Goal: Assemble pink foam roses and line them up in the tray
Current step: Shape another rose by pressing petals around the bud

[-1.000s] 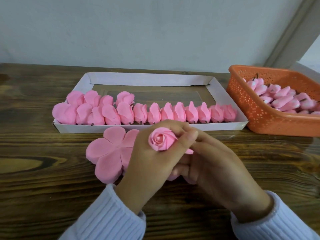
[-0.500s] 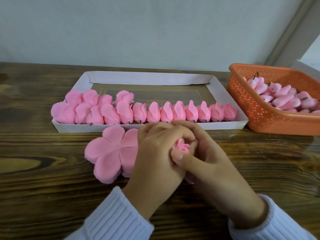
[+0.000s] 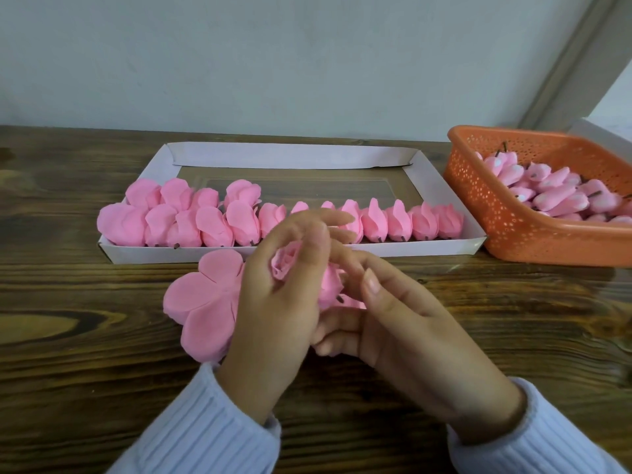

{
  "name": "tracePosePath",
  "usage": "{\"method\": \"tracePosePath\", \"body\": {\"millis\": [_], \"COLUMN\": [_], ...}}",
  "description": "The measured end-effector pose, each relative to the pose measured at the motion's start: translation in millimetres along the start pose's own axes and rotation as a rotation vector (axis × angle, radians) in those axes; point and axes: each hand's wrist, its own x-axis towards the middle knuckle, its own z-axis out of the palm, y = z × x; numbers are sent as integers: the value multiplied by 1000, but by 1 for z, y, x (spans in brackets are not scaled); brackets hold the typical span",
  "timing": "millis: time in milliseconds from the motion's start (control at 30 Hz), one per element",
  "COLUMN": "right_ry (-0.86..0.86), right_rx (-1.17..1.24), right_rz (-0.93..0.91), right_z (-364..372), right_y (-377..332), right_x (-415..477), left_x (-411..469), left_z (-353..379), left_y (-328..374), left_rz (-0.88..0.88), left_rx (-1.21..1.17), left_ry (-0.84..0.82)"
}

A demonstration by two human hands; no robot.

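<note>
Roses line the tray, buds fill the basket; left hand grips one rose, right hand touching.

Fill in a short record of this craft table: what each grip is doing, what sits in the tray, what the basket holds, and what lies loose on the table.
left grip: holds a rose above the table; fingers blurred
right grip: at the rose's base; hold unclear
tray: white, with a row of roses along its near wall, bunched thicker at the left end
basket: orange, right of the tray, holds pink buds
table: dark wood; a flat petal stack lies left of the hands
</note>
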Motion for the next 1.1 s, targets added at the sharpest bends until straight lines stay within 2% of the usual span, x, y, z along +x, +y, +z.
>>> {"method": "tracePosePath", "body": {"millis": [100, 200, 333, 467, 600, 767, 933, 1100], "right_ry": [16, 85, 108, 101, 60, 4, 28, -40], "right_rx": [24, -123, -124, -128, -73, 36, -5, 60], "right_rz": [-10, -38, -99, -41, 30, 13, 97, 27], "right_z": [-3, -5, -2, -3, -2, -2, -5, -4], "right_y": [0, 3, 3, 2, 2, 2, 3, 2], "right_x": [1, 1, 0, -1, -1, 1, 0, 1], "left_x": [-1, 0, -2, -7, -8, -5, -6, -5], "left_z": [2, 3, 1, -1, 0, -1, -1, -2], "left_y": [-2, 2, 2, -2, 0, -1, 2, 2], "left_rz": [-69, -107, -118, -243, -255, -273, -277, -308], "left_rx": [-101, -162, -175, -89, -75, -50, -116, -84], "left_ry": [-6, -52, -223, -359, -335, -268, -362, -294]}}
